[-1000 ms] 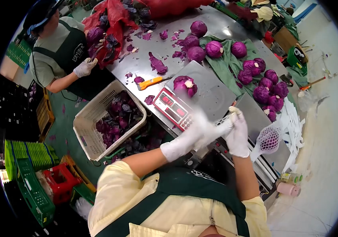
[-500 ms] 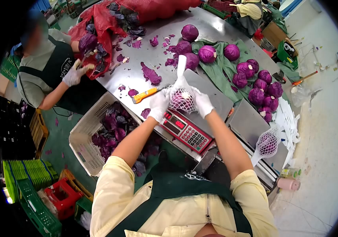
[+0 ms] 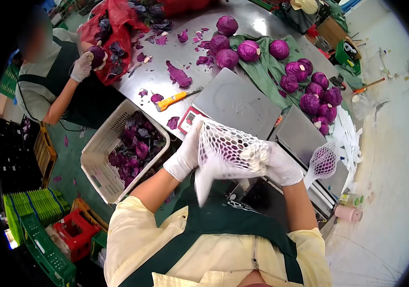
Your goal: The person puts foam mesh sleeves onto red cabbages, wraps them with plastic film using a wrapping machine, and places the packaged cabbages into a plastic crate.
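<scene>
Close in front of my apron, both gloved hands hold a white foam net sleeve (image 3: 221,150) stretched around a red cabbage (image 3: 233,147), whose purple shows through the mesh. My left hand (image 3: 187,152) grips the left side, fingers partly behind the net. At the right end, by the pale stem, my right hand (image 3: 281,165) closes on the netted cabbage. A loose tail of the sleeve hangs down, blurred. Just beyond lies the bare metal plate of a scale (image 3: 238,103); its red panel (image 3: 188,120) is mostly covered. A yellow utility knife (image 3: 172,101) rests left of the plate.
Several red cabbages (image 3: 309,103) sit right on green cloth (image 3: 262,79). A netted cabbage (image 3: 324,160) lies far right. Left stands a crate (image 3: 96,165) of trimmed leaves. Across the table corner, a co-worker (image 3: 56,71) holds a cabbage (image 3: 98,56) beside a red mesh sack (image 3: 120,24).
My hands have brought the netted cabbage from above the scale back toward my body, and its tail now points down instead of up. The co-worker's hand has risen to the cabbage.
</scene>
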`<act>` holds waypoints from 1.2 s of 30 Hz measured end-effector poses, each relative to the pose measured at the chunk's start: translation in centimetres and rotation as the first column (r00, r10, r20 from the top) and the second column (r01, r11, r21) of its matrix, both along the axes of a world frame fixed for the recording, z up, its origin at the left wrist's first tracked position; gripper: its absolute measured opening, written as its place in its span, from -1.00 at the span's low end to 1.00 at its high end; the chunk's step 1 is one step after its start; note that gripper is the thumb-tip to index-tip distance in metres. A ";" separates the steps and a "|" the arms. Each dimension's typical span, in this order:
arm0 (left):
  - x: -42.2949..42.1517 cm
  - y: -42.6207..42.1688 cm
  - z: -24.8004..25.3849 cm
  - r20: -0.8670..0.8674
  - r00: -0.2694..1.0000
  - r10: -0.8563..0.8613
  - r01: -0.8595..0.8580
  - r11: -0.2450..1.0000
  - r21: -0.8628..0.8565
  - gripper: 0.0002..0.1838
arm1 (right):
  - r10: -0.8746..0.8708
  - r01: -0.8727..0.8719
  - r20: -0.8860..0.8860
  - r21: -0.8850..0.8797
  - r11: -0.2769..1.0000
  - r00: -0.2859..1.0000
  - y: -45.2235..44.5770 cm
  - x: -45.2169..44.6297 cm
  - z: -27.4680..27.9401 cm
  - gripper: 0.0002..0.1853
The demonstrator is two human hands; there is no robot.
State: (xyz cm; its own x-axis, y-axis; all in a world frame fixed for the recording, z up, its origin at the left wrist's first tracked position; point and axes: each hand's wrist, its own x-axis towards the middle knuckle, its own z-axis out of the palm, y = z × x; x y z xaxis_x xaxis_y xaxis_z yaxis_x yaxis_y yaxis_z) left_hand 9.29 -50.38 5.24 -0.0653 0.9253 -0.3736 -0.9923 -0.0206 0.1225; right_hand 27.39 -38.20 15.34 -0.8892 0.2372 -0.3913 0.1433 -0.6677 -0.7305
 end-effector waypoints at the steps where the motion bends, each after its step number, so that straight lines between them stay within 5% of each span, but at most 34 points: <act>1: 1.0 -0.3 -0.8 -0.057 0.996 0.075 -0.071 0.996 0.060 -0.44 | 0.014 -0.011 -0.031 0.091 0.996 0.999 1.3 1.5 -2.6 -0.80; 4: 4.4 -1.2 0.5 -0.038 0.993 0.112 -0.105 0.983 0.148 -0.66 | -0.229 0.229 -0.013 0.040 0.973 0.973 1.6 3.6 -6.5 -0.81; 6: 6.9 -0.8 2.3 -0.150 0.954 0.260 -0.254 0.966 0.057 -0.75 | -0.199 0.052 0.195 0.577 0.815 0.960 -0.7 5.6 -6.9 -0.76; 8: 8.5 -1.0 4.5 -0.189 0.971 0.146 -0.130 0.987 0.092 -0.73 | -0.241 0.214 0.240 0.133 0.968 0.940 -3.1 8.4 -4.8 -0.59; 9: 10.1 -0.8 6.3 -0.256 0.960 0.117 -0.066 0.978 0.200 -0.70 | -0.180 0.189 0.086 -0.101 0.977 0.980 -3.6 10.2 -4.0 -0.50; 10: 11.8 -0.2 7.6 -0.380 0.923 0.060 -0.028 0.996 0.089 -0.74 | -0.153 0.118 -0.087 -0.318 0.941 0.984 -3.9 12.0 -3.1 -0.41; 12: 15.9 1.8 6.5 -0.516 0.851 0.101 -0.076 0.995 0.069 -0.75 | -0.226 0.212 -0.159 -0.098 0.972 0.961 -5.3 14.1 -1.4 -0.31; 14: 20.1 3.9 8.0 -0.546 0.789 0.282 -0.138 0.947 0.289 -0.66 | -0.351 0.331 -0.150 -0.147 0.932 0.924 -3.8 17.9 -2.0 -0.35; 16: 23.7 6.7 8.9 -0.695 0.636 0.336 -0.212 0.942 0.261 -0.57 | -0.485 0.471 -0.038 -0.184 0.863 0.874 -2.0 22.6 -0.6 -0.39; 18: 25.4 9.1 8.3 -0.875 0.308 0.374 -0.265 0.917 0.299 -0.55 | -0.650 0.644 -0.136 -0.088 0.760 0.748 0.7 26.5 0.3 -0.43; 20: 26.0 12.7 6.8 -0.906 0.005 0.424 -0.138 0.897 0.420 -0.58 | -0.685 0.712 -0.227 0.057 0.700 0.692 4.8 30.3 0.0 -0.47; 22: 27.3 16.1 6.5 -0.731 -0.448 0.515 0.173 0.852 0.494 -0.55 | -0.657 0.737 -0.335 0.285 0.612 0.675 9.4 33.4 -1.4 -0.50; 24: 29.6 18.7 6.1 -0.668 -0.558 0.493 0.388 0.866 0.315 -0.36 | -0.798 0.819 -0.255 0.363 0.445 0.547 13.2 35.0 -4.3 -0.55; 27: 30.0 21.9 5.0 -0.488 -0.809 0.327 0.344 0.937 0.058 -0.29 | -0.852 0.867 -0.166 0.135 0.479 0.497 13.7 33.7 -3.1 -0.58; 28: 28.7 23.4 4.9 -0.519 -0.767 0.379 0.388 0.917 0.097 -0.26 | -0.847 0.854 -0.109 0.072 0.515 0.520 15.0 33.7 -4.6 -0.57; 30: 26.8 24.7 5.3 -0.762 -0.632 0.140 0.243 0.970 -0.024 -0.33 | -0.788 0.794 -0.164 -0.042 0.606 0.593 15.6 32.4 -4.8 -0.56; 31: 25.3 26.1 4.1 -0.924 -0.379 0.051 0.249 0.967 -0.049 -0.38 | -0.771 0.768 -0.187 -0.106 0.632 0.609 16.6 31.6 -6.0 -0.54; 33: 22.8 28.7 1.2 -0.988 0.089 -0.126 0.274 0.957 -0.098 -0.51 | -0.780 0.777 -0.017 0.102 0.621 0.625 17.3 29.5 -6.3 -0.47; 36: 23.3 27.6 0.2 -0.983 0.177 -0.040 0.172 0.985 -0.009 -0.43 | -0.776 0.748 0.100 0.217 0.627 0.622 19.7 28.3 -9.7 -0.42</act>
